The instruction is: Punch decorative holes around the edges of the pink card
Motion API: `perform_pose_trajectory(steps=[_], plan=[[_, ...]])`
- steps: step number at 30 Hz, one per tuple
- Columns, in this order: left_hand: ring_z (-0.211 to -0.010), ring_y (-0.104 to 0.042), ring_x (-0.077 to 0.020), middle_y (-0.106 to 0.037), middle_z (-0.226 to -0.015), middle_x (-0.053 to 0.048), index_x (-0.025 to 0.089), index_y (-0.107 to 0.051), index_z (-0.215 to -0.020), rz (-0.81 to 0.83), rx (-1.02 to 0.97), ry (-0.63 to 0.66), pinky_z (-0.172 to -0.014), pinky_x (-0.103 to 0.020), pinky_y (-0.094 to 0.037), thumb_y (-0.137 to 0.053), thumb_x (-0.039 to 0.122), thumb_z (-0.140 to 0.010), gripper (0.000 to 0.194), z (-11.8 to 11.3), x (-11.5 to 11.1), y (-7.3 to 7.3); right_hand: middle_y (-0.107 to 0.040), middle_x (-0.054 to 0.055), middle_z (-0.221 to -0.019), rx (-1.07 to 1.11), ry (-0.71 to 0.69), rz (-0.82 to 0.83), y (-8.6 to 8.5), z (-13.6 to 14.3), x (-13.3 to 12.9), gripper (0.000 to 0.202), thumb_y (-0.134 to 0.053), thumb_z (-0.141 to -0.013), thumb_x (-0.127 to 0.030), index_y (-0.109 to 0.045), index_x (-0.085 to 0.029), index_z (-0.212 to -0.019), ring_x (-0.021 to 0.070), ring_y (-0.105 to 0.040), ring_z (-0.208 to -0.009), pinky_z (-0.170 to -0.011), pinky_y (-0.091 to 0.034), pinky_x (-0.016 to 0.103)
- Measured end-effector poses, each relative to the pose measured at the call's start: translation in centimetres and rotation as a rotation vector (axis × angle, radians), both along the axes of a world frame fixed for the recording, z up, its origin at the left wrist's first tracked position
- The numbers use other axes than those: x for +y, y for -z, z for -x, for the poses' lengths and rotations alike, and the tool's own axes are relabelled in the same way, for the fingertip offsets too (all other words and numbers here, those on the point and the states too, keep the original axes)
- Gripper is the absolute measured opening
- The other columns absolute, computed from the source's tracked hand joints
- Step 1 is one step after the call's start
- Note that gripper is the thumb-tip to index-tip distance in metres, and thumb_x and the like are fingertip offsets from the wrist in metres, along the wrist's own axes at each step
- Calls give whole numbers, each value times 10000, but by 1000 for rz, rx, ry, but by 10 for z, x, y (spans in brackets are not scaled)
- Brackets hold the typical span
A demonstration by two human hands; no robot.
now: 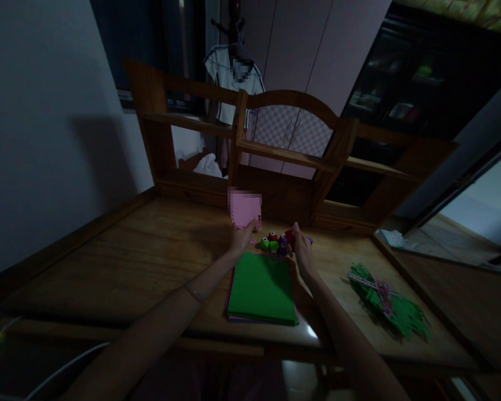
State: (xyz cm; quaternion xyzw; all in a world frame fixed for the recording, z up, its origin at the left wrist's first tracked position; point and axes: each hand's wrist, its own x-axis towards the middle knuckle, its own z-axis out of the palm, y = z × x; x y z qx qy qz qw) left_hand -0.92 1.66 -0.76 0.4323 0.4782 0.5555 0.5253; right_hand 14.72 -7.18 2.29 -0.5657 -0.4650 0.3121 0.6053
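My left hand (242, 238) is closed on the lower edge of a pink card (246, 210) with a patterned border, lifted above the table; part of it is blurred out. A small red piece (290, 238) lies between the thumb and fingers of my right hand (303, 248), and a bit of purple shows behind that hand. Between both hands sit several small round figures (273, 245) in green, red and purple with white eyes. Nearer to me lies a stack of coloured sheets (262, 288), green on top, with pink and purple edges showing beneath.
Bundled green fringed strips (390, 303) with a pink-and-white ribbon lie at the right on the wooden table (150, 250). A wooden shelf frame (284, 150) stands along the back edge. Behind it hangs a white shirt (234, 78). A white cable (62, 367) runs at lower left.
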Motion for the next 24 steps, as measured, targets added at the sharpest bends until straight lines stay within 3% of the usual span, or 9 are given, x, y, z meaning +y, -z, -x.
perform_pose_trajectory(steps=[6,10,14,24], plan=[[-843,-672,-231,-708,-950,-105,130,-687,-914,-173,44,4,-681,-304,-556,-702,452,-678,400,-2,-8,-11,-434,-35,-464,90,-26,-19,2,-2,6,463,-539,-753,-657,-512,-213,-626,108,-370,-407,-387,-267,248],[-921,-659,-214,-704,-1003,-101,129,-677,-976,-313,43,136,-829,-304,-523,-707,417,-683,412,-8,-16,-16,-449,-28,-447,152,-49,21,2,-4,8,478,-528,-753,-664,-503,-213,-597,110,-370,-393,-392,-270,258],[-943,-652,-214,-701,-1022,-103,135,-681,-977,-360,60,231,-881,-331,-500,-693,404,-697,389,-10,-20,-17,-483,-27,-481,103,-61,21,-2,-1,5,448,-560,-752,-633,-533,-208,-612,106,-393,-411,-405,-281,253],[-954,-650,-219,-705,-1012,-104,126,-678,-975,-386,58,309,-907,-359,-491,-714,358,-679,378,-10,-15,-14,-510,-17,-475,56,-158,66,-1,1,4,459,-567,-715,-675,-575,-220,-655,143,-454,-435,-415,-345,268]])
